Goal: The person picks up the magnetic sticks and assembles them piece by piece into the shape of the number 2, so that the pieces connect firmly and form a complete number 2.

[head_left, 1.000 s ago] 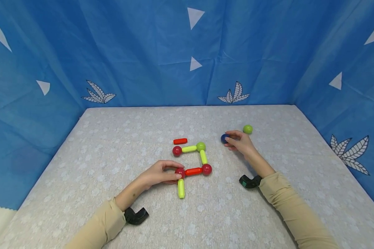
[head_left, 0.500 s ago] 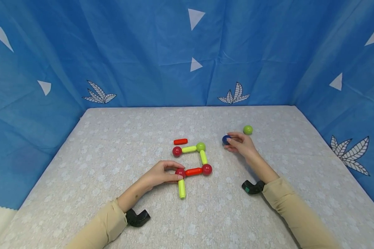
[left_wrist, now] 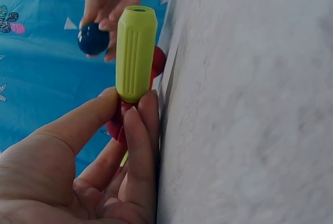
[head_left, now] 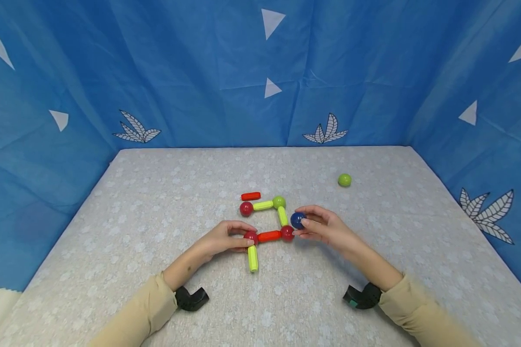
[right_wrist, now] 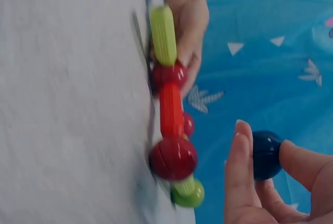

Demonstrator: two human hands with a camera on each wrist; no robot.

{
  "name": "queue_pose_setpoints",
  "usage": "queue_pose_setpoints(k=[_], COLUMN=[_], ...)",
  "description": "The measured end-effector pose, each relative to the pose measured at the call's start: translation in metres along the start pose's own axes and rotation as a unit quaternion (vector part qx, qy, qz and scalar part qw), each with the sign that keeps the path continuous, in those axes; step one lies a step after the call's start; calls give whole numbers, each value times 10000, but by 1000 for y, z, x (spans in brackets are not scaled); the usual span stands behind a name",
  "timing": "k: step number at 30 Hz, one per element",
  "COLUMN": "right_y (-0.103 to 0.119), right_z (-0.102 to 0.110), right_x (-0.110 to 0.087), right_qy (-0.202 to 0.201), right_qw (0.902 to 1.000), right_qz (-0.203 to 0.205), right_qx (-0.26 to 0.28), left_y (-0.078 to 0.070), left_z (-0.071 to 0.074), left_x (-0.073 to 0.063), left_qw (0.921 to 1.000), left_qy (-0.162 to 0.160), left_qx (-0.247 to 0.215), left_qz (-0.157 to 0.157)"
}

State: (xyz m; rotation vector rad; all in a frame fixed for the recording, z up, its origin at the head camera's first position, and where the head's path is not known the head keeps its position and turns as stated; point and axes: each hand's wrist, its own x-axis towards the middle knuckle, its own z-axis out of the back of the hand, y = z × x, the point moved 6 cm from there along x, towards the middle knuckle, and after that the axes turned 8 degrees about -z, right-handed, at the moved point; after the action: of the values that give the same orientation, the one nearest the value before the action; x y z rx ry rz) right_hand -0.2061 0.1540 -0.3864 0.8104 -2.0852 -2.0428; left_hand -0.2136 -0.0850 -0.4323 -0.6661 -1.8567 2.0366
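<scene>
Right hand [head_left: 323,226]: we pinch the blue ball [head_left: 297,220] above the table [head_left: 286,308], just right of the stick-and-ball chain [head_left: 269,236]. Left hand [head_left: 221,239]: we grip the chain's near-left red ball [head_left: 252,235]. Loose green ball [head_left: 345,180] lies well apart.

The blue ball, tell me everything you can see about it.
The blue ball is dark, round and glossy, with bright highlights; it looks like smooth plastic. The right hand pinches it between thumb and fingers, which hide part of it. It is held above the table, with nothing else visibly attached. The head view shows it beside the nearest red ball; the right wrist view shows a gap between them.
</scene>
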Motion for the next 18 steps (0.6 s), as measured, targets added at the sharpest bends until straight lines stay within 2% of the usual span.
queue_pose_setpoints(k=[6,11,14,18], right_y=[-22,-42,-50,-55], right_z=[-32,-54,-64,-74], right_x=[-6,-10,-11,-11], right_qy=[790,1458,1687,1796], right_qw=[9952,9846,9798,9768], right_qz=[-530,-962,-1069,-1118], right_qx=[-226,-24,86,341], left_y=[-1,-1,0,1], left_z=[1,2,1,2], left_x=[5,7,7,7], left_qw=[9993,9987,9987,9988], left_qy=[45,41,53,-3], left_qx=[-374,-505,-500,-487], left_qz=[43,59,20,16])
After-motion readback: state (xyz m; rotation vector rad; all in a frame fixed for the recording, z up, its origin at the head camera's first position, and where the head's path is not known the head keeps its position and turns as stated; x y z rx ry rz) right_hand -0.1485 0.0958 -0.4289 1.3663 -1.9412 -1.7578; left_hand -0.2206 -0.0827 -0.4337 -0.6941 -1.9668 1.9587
